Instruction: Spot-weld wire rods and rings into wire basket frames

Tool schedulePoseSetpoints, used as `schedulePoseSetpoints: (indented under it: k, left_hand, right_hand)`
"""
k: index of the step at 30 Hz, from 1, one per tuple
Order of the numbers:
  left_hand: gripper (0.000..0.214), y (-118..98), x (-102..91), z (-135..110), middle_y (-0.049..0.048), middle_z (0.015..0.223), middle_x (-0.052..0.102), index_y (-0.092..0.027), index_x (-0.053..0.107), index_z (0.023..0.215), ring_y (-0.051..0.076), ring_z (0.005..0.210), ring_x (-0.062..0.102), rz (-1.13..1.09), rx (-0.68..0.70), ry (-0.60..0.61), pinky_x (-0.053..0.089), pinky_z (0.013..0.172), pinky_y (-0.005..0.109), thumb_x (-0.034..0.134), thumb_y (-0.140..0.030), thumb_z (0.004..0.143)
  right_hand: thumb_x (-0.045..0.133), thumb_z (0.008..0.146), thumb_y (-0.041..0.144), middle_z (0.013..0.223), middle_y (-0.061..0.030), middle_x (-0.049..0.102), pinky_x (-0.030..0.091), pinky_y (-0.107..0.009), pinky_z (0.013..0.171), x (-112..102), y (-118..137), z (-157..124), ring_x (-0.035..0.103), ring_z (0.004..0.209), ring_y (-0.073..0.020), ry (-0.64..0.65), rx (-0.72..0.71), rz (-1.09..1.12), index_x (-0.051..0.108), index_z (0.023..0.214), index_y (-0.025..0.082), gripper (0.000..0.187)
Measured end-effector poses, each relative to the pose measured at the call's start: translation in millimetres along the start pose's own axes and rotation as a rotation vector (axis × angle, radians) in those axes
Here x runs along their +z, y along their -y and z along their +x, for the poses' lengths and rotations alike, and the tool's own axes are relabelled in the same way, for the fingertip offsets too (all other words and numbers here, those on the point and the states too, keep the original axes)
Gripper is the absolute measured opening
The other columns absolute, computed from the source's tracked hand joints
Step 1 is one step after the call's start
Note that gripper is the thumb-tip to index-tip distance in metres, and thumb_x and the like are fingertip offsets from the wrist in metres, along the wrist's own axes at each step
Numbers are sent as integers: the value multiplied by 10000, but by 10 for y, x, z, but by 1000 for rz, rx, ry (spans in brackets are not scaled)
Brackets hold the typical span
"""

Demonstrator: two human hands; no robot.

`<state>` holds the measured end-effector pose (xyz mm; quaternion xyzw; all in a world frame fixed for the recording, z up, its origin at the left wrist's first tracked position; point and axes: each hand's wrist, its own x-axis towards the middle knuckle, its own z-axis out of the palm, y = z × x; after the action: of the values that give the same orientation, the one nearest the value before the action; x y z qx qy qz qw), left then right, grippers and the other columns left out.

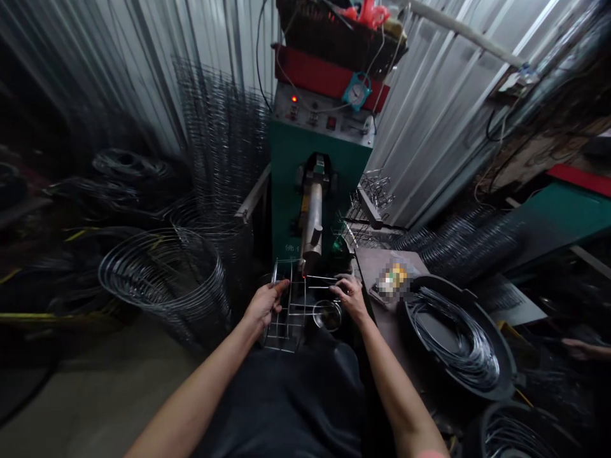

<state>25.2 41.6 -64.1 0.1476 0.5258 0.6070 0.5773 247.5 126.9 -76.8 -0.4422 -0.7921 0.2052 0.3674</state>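
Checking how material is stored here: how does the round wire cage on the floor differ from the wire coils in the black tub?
The wire cage keeps an open, hollow, tilted round form, while the wire coils lie in a low, tangled heap. The cage rests directly on the floor, whereas the coils sit inside the black tub. Both are shiny looped metal wire.

Wire frame (287,312) held at the green spot welder (315,152)

Left fingers (279,287) grip the frame's side; right fingers (340,286) pinch thin steel rods (321,280) just beyond the welder's electrode (311,254). A steel bowl (327,315) sits below the right fingers; a black tub of wire coils (451,343) lies well right.
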Motion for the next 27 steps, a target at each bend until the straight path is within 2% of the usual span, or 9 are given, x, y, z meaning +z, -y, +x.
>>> schedulePoseSetpoints:
  k: [7, 15, 20, 27]
  left_hand:
    - [465, -33, -4, -15, -134, 424, 323, -184, 433, 681, 15, 331, 235, -23, 77, 36, 204, 310, 166, 796, -394, 483]
    - [468, -58, 5, 67, -139, 440, 319, -177, 436, 698, 5, 335, 223, -84, 36, 46, 192, 314, 154, 810, -351, 478]
    - [448, -60, 21, 164, -131, 454, 331, -171, 444, 679, 3, 338, 227, -88, 30, 29, 195, 316, 156, 808, -340, 481]
    - [406, -164, 101, 216, -129, 433, 313, -163, 450, 624, -2, 327, 218, -97, -7, -16, 176, 318, 154, 808, -286, 475]
  right_hand:
    - [590, 764, 485, 1014, -72, 621, 254, -440, 949, 82, 48, 78, 516, 1035, -230, 105, 21, -1, 632, 683, 198, 301]
    - [562, 788, 480, 984, -71, 617, 277, -422, 935, 47, 15, 194, 509, 1040, -222, 132, -22, 0, 633, 685, 203, 304]
    - [553, 787, 498, 981, -70, 629, 248, -439, 940, 41, -5, 303, 521, 1037, -227, 138, -11, -22, 630, 684, 199, 326]
    - [559, 775, 512, 970, -68, 635, 277, -412, 927, 43, -24, 454, 543, 992, -212, 163, -3, -17, 634, 678, 197, 338]
